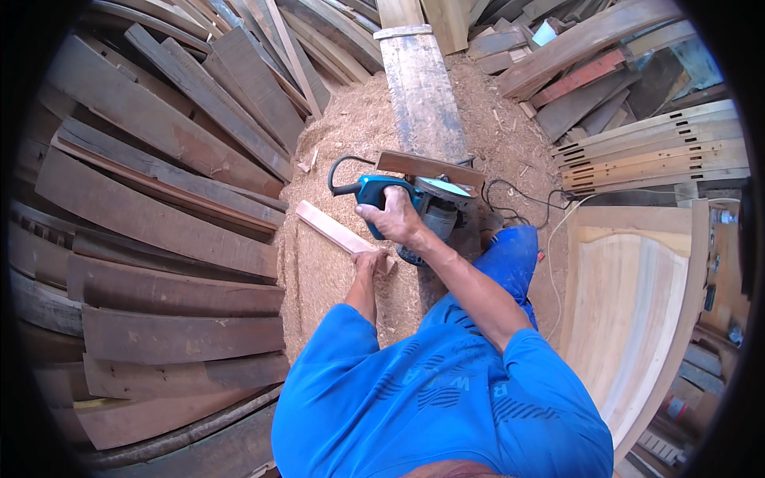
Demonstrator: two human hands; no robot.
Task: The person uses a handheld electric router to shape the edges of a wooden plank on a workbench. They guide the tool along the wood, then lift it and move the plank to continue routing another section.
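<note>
Sawdust, pale and heaped (pixel 343 263), lies all around the long grey weathered plank (pixel 422 103) that runs away from you up the middle; nearest you, just this side of the plank's near end, your left hand (pixel 369 260) is wrapped shut around the near end of a short pale wooden strip (pixel 331 228), which slants away to the left of the plank over the sawdust; just beyond it, your right hand (pixel 394 215) is clenched on the top handle of the teal electric circular saw (pixel 414 203), fingers fully curled around it; the saw sits at the plank's near end, touching a thin brown board (pixel 430 167) laid across the plank; its black cord (pixel 518 203) trails off to the right of the plank; further right stands a pale arched wooden door panel (pixel 629 311); to the left of the plank, dark curved planks (pixel 159 239) are stacked well apart from it; beyond the plank's far end more timber offcuts (pixel 590 56) are piled.
</note>
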